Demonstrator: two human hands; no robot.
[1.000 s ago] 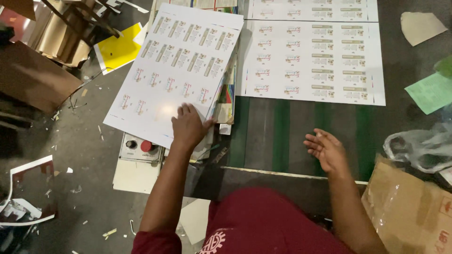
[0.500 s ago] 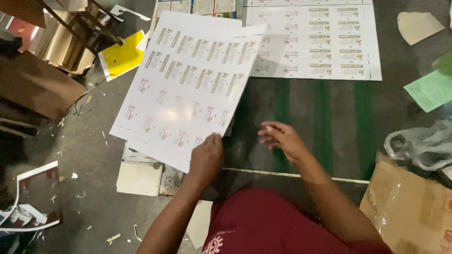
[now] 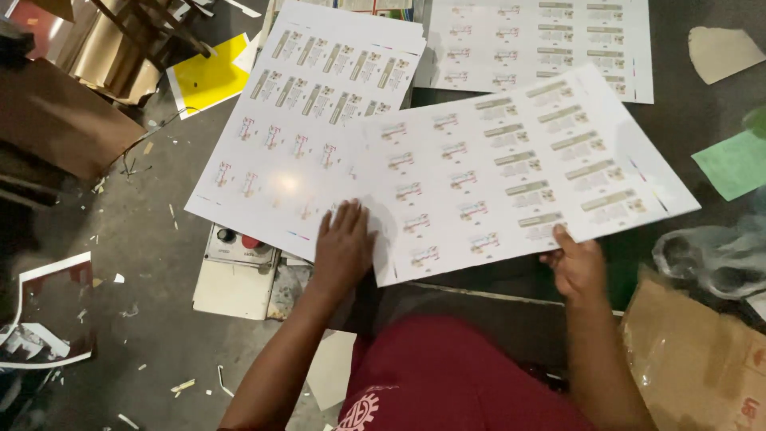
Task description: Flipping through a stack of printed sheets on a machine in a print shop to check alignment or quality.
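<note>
While the left hand (image 3: 343, 249) is lying flat, fingers spread, on the near edge of a stack of printed label sheets (image 3: 299, 136), the right hand (image 3: 576, 267) is pinching the near edge of a loose printed sheet (image 3: 511, 172), thumb on top and the other fingers hidden underneath. That sheet is tilting across the dark work surface (image 3: 471, 279), its left part overlapping the stack and covering the stack's right corner. Both forearms are running down to a red shirt (image 3: 447, 375), cut off by the bottom edge. Under the stack's near-left corner a pale control box (image 3: 235, 271) with round buttons is peeking out, mostly covered. Toward the far edge another printed sheet (image 3: 542, 40) is lying flat, its top cropped. At right, a green paper (image 3: 730, 164), a crumpled clear bag (image 3: 710, 259) and a cardboard box (image 3: 694, 359) are all partly out of frame. The small print on every sheet is too fine to make out.
</note>
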